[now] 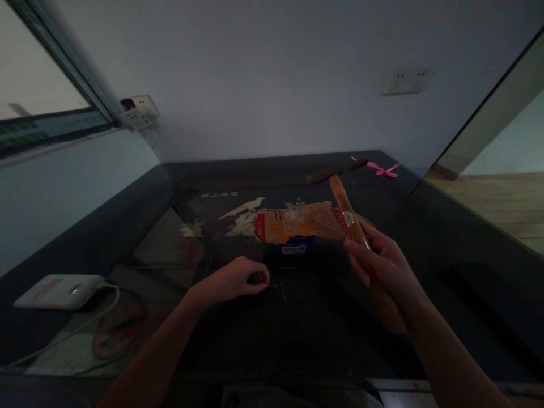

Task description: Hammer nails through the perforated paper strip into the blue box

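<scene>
My right hand is wrapped round the wooden handle of a hammer, whose dark head points left above the table near the far edge. My left hand rests on the dark glass table top with its fingers pinched together beside a few thin nails; what the fingertips pinch is too small to name. Just beyond both hands lies an orange and red packet on top of a small blue box.
A white device with a white cable lies at the table's left edge, next to a red cable loop. A pink ribbon sits at the far right corner. Wall sockets are on the back wall and by the window.
</scene>
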### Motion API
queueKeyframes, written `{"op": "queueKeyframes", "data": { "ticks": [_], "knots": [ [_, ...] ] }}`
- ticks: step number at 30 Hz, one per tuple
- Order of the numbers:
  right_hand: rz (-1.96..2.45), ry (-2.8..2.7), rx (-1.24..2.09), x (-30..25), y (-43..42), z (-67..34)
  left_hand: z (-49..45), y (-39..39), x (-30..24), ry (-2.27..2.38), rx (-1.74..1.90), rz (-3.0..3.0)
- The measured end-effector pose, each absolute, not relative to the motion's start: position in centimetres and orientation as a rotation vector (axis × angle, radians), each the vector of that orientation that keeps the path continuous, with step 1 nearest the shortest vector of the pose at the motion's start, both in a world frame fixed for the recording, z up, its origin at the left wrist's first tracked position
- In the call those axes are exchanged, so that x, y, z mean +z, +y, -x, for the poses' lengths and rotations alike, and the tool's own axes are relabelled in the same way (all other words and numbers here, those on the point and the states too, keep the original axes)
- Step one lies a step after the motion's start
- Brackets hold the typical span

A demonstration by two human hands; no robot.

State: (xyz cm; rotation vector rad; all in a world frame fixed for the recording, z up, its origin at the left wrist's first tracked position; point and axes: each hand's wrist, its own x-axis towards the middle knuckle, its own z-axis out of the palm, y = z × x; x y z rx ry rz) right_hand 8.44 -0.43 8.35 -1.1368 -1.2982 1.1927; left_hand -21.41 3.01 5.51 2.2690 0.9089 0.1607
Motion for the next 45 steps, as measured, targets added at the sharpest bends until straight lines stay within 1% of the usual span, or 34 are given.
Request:
{"op": "queueKeyframes", "data": {
  "ticks": [7,15,19,23,26,30,32,35,40,45],
  "knots": [
    [1.120,-1.319,1.221,8.2,-0.3,-8.6,21.2,3.2,5.8,0.907,0.449,-2.196],
    [1.098,-1.338,1.220,8.0,-0.2,-8.7,20.2,2.6,5.8,0.792,0.571,-1.843],
    [1.092,-1.320,1.228,8.1,-0.3,-8.7,19.6,2.0,6.8,0.816,0.669,-1.800],
    [1.086,-1.319,1.233,8.2,-0.3,-8.6,18.8,2.8,9.0,0.858,0.943,-1.947],
    [1.096,-1.318,1.221,8.2,-0.4,-8.6,17.7,4.9,10.6,0.925,1.207,-2.056],
    [1.120,-1.320,1.198,8.3,-0.5,-8.5,15.7,9.2,10.5,1.006,1.489,-1.995],
    [1.122,-1.329,1.195,8.3,-0.5,-8.5,14.8,10.9,9.7,1.046,1.517,-1.972],
    [1.120,-1.356,1.215,8.4,-0.5,-8.4,14.2,12.0,8.4,1.085,1.464,-2.045],
    [1.127,-1.353,1.246,8.4,-0.6,-8.3,14.3,11.5,7.7,1.122,1.343,-2.200],
    [1.152,-1.352,1.255,8.6,-0.7,-8.2,14.3,11.4,7.3,1.107,1.286,-2.181]
  ]
}}
